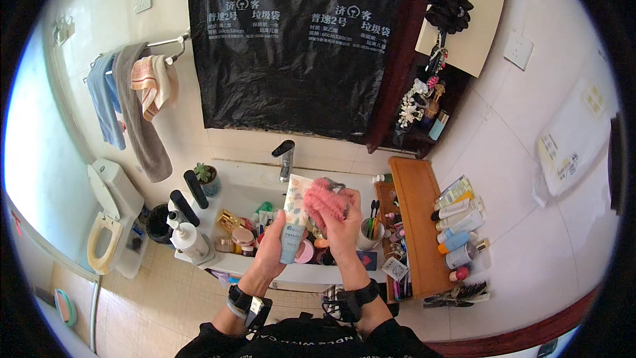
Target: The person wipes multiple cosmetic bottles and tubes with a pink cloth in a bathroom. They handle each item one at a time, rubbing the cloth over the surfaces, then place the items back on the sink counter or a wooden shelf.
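Note:
My left hand (pixel 269 250) is closed around a squeeze tube (pixel 291 229), pale blue at the lower end and cream with a leafy print above. The tube is held upright over the front of the washbasin counter. In my right hand (pixel 344 233) is a bunched pink cloth (pixel 326 200), which lies against the tube's upper right side. My right fingertips are partly hidden by the cloth. Below and around my hands, several cosmetics crowd the counter, among them a pink round compact (pixel 304 250) and a gold box (pixel 229 221).
Behind my hands stands a dark faucet (pixel 285 159). White pump bottles (pixel 190 244) and a potted succulent (pixel 205 174) are at left. A toothbrush cup (pixel 370 233) and an orange-brown wooden organizer (pixel 424 232) with tubes beyond it are at right. Black plastic (pixel 291 73) covers the wall ahead.

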{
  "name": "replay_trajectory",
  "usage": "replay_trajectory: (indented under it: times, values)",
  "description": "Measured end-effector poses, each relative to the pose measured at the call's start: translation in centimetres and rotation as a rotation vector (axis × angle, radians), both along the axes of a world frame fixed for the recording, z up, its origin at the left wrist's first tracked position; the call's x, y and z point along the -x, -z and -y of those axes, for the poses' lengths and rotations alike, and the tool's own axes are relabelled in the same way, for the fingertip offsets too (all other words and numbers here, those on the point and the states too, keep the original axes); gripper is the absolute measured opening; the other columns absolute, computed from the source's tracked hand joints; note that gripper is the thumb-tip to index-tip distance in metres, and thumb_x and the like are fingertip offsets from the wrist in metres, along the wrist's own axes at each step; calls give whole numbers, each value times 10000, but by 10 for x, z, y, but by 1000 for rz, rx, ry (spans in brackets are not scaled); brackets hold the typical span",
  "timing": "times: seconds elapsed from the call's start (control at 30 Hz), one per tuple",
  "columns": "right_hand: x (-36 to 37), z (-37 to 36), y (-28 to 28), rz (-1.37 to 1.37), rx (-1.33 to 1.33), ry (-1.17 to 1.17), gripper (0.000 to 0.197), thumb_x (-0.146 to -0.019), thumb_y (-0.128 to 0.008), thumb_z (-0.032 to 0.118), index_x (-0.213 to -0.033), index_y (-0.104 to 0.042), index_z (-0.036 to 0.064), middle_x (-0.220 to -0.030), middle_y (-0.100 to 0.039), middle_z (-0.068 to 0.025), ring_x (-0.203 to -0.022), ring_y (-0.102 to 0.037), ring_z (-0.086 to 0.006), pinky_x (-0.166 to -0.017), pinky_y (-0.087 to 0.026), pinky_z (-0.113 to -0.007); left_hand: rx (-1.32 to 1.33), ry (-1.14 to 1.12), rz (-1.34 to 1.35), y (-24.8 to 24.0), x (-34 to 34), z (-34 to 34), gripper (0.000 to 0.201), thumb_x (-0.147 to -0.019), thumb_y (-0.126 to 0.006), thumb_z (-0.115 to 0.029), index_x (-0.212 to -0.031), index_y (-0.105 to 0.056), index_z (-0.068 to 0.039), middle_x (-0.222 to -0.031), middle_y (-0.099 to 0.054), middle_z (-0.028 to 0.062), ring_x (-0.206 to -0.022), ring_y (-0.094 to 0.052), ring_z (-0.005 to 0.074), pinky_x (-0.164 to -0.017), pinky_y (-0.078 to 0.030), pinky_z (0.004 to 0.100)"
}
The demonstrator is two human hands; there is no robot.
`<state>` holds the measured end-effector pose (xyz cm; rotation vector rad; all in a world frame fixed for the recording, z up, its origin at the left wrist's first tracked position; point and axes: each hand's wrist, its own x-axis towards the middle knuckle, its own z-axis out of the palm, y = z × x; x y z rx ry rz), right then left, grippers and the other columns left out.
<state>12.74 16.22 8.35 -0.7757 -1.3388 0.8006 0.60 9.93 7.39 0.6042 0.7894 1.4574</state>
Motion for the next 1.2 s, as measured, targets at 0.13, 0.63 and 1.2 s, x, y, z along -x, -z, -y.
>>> replay_trajectory:
  times: [0.13, 0.63, 1.2]
  values:
    - [2, 27, 10, 233, -106, -85, 371, -662, -779, 99, -999, -636, 35, -997, -508, -69, -949, -516, -199, -852, -439, -332, 20, 9, 188, -6, 1, -8, 581, -966, -312, -579, -1039, -567, -62, -855, -606, 40, -688, -565, 116, -594, -476, 268]
    - [16, 27, 22, 286, -137, -47, 340, -662, -778, 85, -992, -697, 70, -985, -512, -88, -940, -527, -237, -836, -440, -333, -28, -54, -129, 4, 4, -5, 973, -844, -38, -775, -1293, -481, -34, -963, -614, 56, -838, -578, 164, -754, -482, 288]
    - [6, 53, 18, 237, -193, -228, 348, -609, -809, 77, -945, -721, 81, -942, -534, -71, -925, -535, -202, -860, -424, -319, -63, 96, 379, -2, 11, -5, 430, -969, -445, -456, -1117, -559, -69, -986, -638, 70, -896, -627, 192, -807, -524, 351]
